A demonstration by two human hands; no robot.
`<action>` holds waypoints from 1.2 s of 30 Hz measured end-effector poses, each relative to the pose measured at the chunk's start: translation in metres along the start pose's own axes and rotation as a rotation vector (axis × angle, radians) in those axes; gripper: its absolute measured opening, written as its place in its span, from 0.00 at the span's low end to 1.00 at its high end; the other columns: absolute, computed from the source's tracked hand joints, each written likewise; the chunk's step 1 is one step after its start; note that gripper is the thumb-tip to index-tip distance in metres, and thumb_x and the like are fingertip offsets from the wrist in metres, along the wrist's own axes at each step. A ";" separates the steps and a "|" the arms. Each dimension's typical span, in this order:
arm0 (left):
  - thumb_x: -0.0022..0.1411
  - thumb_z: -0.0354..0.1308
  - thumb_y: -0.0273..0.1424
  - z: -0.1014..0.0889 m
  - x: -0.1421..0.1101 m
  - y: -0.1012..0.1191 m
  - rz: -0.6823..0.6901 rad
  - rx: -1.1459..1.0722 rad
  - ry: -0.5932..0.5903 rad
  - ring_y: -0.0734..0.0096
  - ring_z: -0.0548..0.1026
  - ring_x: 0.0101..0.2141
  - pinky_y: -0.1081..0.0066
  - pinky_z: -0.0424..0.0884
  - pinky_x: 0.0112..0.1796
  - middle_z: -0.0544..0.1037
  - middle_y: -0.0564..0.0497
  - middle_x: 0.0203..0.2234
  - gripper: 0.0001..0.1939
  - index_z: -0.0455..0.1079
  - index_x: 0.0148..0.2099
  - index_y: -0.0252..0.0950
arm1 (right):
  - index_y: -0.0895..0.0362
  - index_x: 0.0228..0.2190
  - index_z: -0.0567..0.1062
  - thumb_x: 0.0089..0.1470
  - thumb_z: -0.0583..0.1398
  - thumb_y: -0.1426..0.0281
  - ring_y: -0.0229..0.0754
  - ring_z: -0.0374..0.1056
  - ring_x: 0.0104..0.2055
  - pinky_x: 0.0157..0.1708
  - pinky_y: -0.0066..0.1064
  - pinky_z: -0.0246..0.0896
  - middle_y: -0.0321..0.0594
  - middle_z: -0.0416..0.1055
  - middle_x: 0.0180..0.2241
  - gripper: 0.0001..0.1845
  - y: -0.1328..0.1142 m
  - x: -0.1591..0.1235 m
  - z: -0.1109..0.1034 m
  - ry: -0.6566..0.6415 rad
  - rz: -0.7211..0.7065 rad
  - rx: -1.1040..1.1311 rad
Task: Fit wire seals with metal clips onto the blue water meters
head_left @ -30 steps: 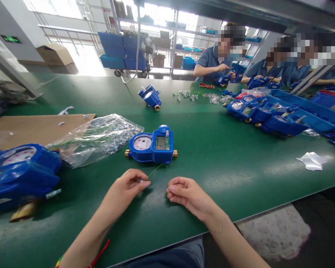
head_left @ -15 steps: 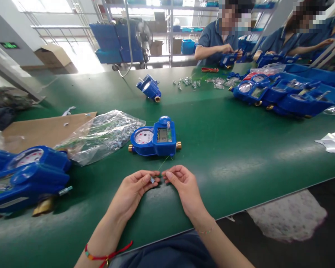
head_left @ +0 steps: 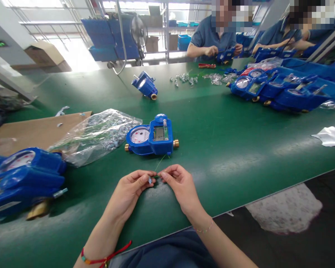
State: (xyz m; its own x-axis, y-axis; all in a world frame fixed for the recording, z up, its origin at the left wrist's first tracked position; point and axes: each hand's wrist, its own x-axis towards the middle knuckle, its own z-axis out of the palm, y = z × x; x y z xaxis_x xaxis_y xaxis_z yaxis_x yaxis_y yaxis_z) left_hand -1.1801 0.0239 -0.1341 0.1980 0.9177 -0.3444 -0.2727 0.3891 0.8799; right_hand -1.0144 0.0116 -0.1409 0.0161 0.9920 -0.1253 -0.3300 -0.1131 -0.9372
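A blue water meter [head_left: 162,146] with a round dial, a small display and brass pipe ends lies on the green table in front of my hands. From its near edge a thin green wire [head_left: 159,162] runs down to my fingers. My left hand [head_left: 134,188] pinches a small clear-blue seal [head_left: 150,180] between thumb and fingertips, close to the wire. My right hand [head_left: 180,184] is closed in a pinch on the green wire, its fingertips almost touching those of the left. The fingers partly hide the wire's end.
Left of the meter lies a clear plastic bag [head_left: 100,137] of small seals, partly over a cardboard sheet [head_left: 41,130]. More meters [head_left: 25,182] stand at near left and in a pile [head_left: 279,89] at far right. Another meter [head_left: 145,85], loose seals [head_left: 184,79] and co-workers [head_left: 212,37] are across the table.
The view has shifted slightly, so the scene sits a little further left. My right fingertips have come a little closer to the left ones, both still pinching.
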 end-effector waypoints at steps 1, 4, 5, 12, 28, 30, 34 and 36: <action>0.54 0.65 0.33 0.001 0.000 0.000 0.006 0.016 -0.002 0.73 0.73 0.32 0.75 0.70 0.37 0.78 0.46 0.32 0.10 0.77 0.37 0.30 | 0.59 0.31 0.72 0.49 0.66 0.66 0.36 0.67 0.32 0.37 0.29 0.61 0.37 0.73 0.30 0.10 0.000 0.000 0.001 -0.001 0.001 -0.001; 0.53 0.66 0.33 0.006 0.000 0.001 0.069 0.091 0.020 0.77 0.70 0.30 0.78 0.67 0.34 0.77 0.49 0.33 0.09 0.77 0.34 0.31 | 0.59 0.30 0.73 0.50 0.66 0.67 0.36 0.67 0.31 0.35 0.29 0.62 0.37 0.73 0.30 0.10 -0.001 -0.002 0.005 -0.015 0.033 0.052; 0.53 0.66 0.33 0.009 -0.001 0.001 0.093 0.118 0.034 0.78 0.68 0.29 0.79 0.66 0.32 0.76 0.50 0.31 0.09 0.76 0.33 0.31 | 0.59 0.30 0.72 0.49 0.66 0.67 0.35 0.67 0.31 0.35 0.28 0.62 0.37 0.73 0.30 0.10 -0.002 -0.003 0.006 -0.023 0.051 0.090; 0.54 0.65 0.35 0.034 -0.009 0.002 0.064 0.124 0.022 0.76 0.68 0.24 0.74 0.65 0.28 0.75 0.51 0.24 0.12 0.75 0.37 0.32 | 0.59 0.27 0.69 0.46 0.68 0.68 0.38 0.68 0.28 0.32 0.33 0.65 0.37 0.71 0.27 0.13 -0.004 -0.004 0.003 -0.149 0.224 0.390; 0.48 0.69 0.32 0.050 0.004 0.000 0.158 0.061 0.056 0.80 0.63 0.21 0.78 0.56 0.23 0.71 0.52 0.19 0.12 0.69 0.29 0.32 | 0.52 0.23 0.51 0.62 0.41 0.61 0.36 0.43 0.18 0.20 0.29 0.47 0.27 0.42 0.17 0.16 -0.015 -0.003 -0.007 -0.357 0.137 -0.307; 0.48 0.69 0.33 0.052 0.006 0.002 0.136 0.036 0.045 0.80 0.63 0.21 0.78 0.55 0.22 0.70 0.53 0.20 0.12 0.70 0.29 0.32 | 0.53 0.23 0.53 0.61 0.44 0.60 0.36 0.46 0.19 0.21 0.28 0.47 0.28 0.46 0.18 0.16 -0.019 0.000 -0.008 -0.320 0.064 -0.334; 0.47 0.68 0.37 0.054 0.011 0.004 0.013 -0.054 -0.034 0.82 0.56 0.17 0.78 0.47 0.18 0.63 0.57 0.16 0.16 0.67 0.24 0.32 | 0.54 0.25 0.60 0.58 0.51 0.57 0.36 0.51 0.25 0.25 0.28 0.46 0.33 0.56 0.23 0.16 -0.022 0.002 -0.009 -0.161 -0.164 -0.491; 0.45 0.70 0.34 0.057 0.013 0.005 0.055 -0.044 0.007 0.80 0.61 0.19 0.79 0.52 0.20 0.67 0.55 0.18 0.15 0.67 0.25 0.32 | 0.53 0.24 0.57 0.59 0.47 0.57 0.35 0.44 0.19 0.21 0.27 0.43 0.28 0.48 0.18 0.17 -0.021 0.004 -0.010 -0.251 0.021 -0.325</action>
State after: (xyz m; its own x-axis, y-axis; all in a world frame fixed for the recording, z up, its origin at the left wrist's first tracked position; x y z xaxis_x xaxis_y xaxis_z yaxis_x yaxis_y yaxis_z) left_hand -1.1253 0.0331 -0.1157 0.1753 0.9384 -0.2978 -0.3244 0.3406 0.8825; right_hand -0.9985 0.0175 -0.1252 -0.2310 0.9678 -0.0997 -0.0116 -0.1052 -0.9944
